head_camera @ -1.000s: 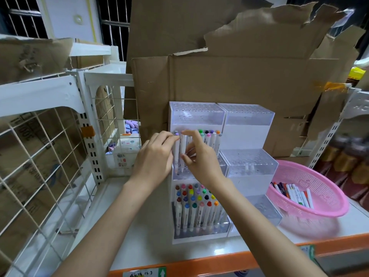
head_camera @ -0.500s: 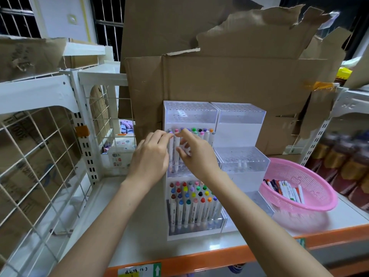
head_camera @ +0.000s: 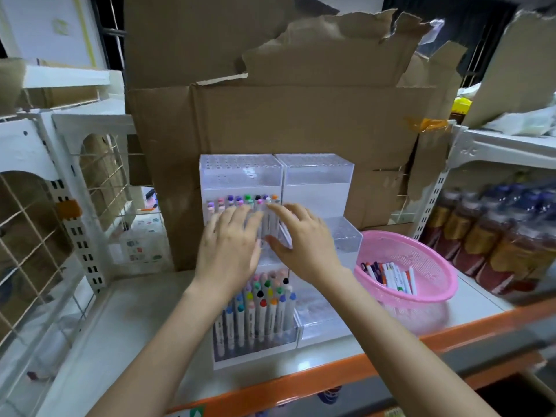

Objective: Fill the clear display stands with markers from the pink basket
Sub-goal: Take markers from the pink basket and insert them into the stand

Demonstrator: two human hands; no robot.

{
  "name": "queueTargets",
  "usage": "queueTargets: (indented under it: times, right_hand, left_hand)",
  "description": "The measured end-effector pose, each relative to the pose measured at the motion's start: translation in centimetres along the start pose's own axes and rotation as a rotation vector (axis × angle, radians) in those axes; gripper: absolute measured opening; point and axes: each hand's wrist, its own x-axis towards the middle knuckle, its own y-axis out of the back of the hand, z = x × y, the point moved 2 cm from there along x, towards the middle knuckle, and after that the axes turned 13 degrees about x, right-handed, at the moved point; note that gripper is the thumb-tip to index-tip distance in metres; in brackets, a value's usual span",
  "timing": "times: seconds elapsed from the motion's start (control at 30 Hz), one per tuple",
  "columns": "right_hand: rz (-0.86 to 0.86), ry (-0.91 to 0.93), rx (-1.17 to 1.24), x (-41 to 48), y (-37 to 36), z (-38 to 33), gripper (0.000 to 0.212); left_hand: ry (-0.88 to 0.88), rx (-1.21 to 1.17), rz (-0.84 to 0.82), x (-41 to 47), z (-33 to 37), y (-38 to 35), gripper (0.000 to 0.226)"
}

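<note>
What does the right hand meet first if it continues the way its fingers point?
The row of markers in the middle tier of the left clear stand. The right hand points up-left, fingertips at their barrels; blur hides whether they touch.

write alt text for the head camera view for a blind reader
A person's left hand and right hand touch colour-capped white markers in the middle tier of a clear stepped acrylic display stand. A pink plastic mesh basket holding more markers sits to its right.
</note>
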Motion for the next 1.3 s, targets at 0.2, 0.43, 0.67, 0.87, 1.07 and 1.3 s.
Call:
queueTargets:
  times: [0.2, 0.43, 0.67, 0.87, 1.07, 1.3]
  right_hand:
    - [-0.022, -0.124, -0.062, -2.9, 3.9, 5.3, 0.050]
    - [-0.079, -0.285, -0.155, -7.1, 9.7, 12.8, 0.056]
    - [-0.129, -0.388, -0.159, -10.4, 12.5, 19.9, 0.054]
    - [-0.239, -0.465, -0.143, -11.6, 12.5, 24.8, 0.052]
    - [-0.383, -0.495, -0.104, -11.5, 10.5, 28.4, 0.050]
    - [-0.549, -0.562, -0.124, -10.8, 7.8, 31.3, 0.042]
  left_hand:
    - [-0.117, -0.125, -0.010, 1.5, 6.8, -1.7, 0.052]
    - [-0.216, -0.225, -0.020, 4.6, 16.3, -3.4, 0.043]
    - [-0.317, -0.289, -0.066, 5.5, 24.3, -5.9, 0.035]
    - [-0.317, -0.312, -0.259, 6.6, 27.7, -9.4, 0.029]
    - [-0.242, -0.191, -0.583, 7.7, 29.6, -12.8, 0.031]
    - [-0.123, -0.098, -0.747, 8.4, 31.6, -16.4, 0.032]
